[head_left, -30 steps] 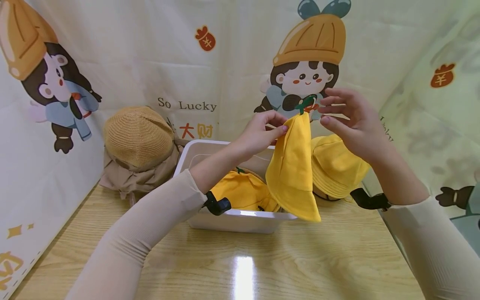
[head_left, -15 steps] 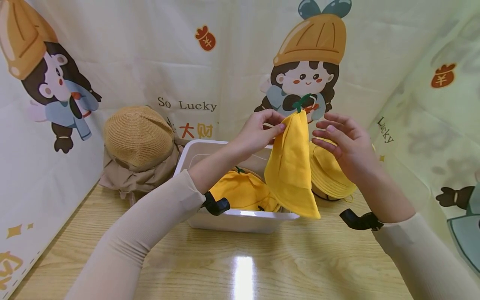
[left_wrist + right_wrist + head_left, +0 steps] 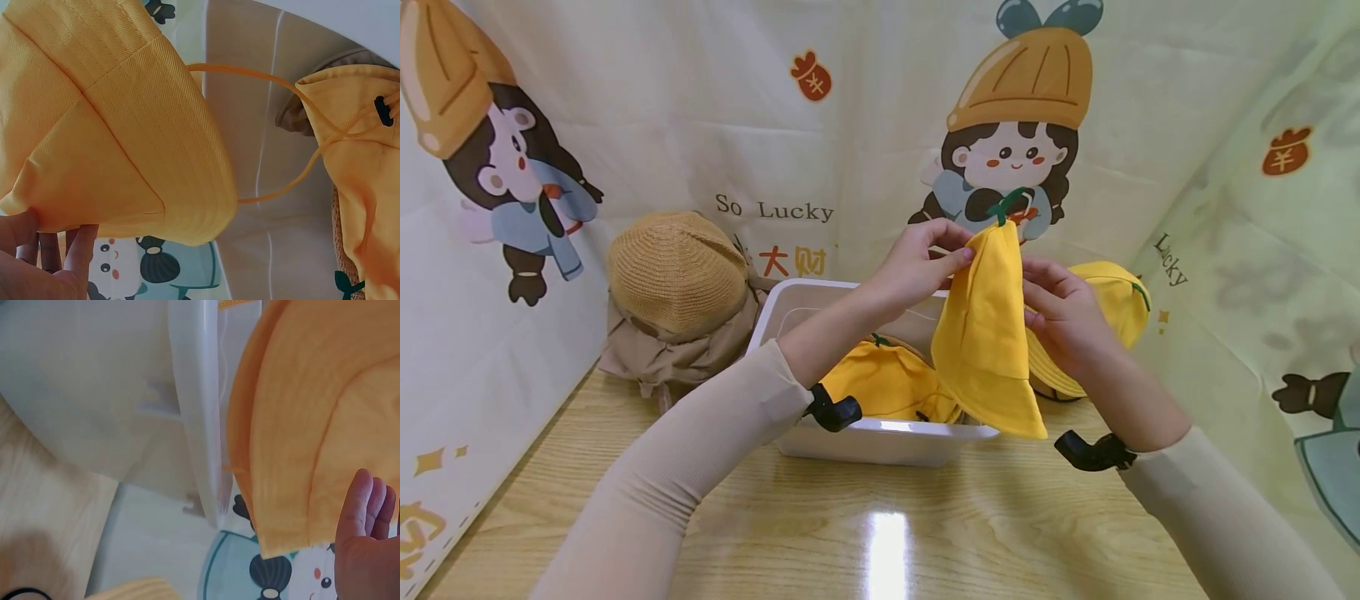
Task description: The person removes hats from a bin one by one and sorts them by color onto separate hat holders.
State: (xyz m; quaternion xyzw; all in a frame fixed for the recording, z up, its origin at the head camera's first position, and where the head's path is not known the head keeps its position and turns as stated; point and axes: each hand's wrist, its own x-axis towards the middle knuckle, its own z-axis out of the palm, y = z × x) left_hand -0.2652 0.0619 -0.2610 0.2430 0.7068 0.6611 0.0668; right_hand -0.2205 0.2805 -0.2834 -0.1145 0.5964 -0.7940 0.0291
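Yellow cloth brimmed hat (image 3: 988, 333) pinched in left hand (image 3: 925, 262)

Left hand: extended from near left, thumb and fingers clamped on the hat's left side, just below its tip. Right hand (image 3: 1067, 308): extended from near right, fingers apart from thumb, fairly straight, at the hat's right side; contact uncertain. Hat: raised at the right end of a white plastic box (image 3: 880, 446); long axis near vertical, green sprout (image 3: 1009, 205) up, brim down, lower edge sloping toward near right.
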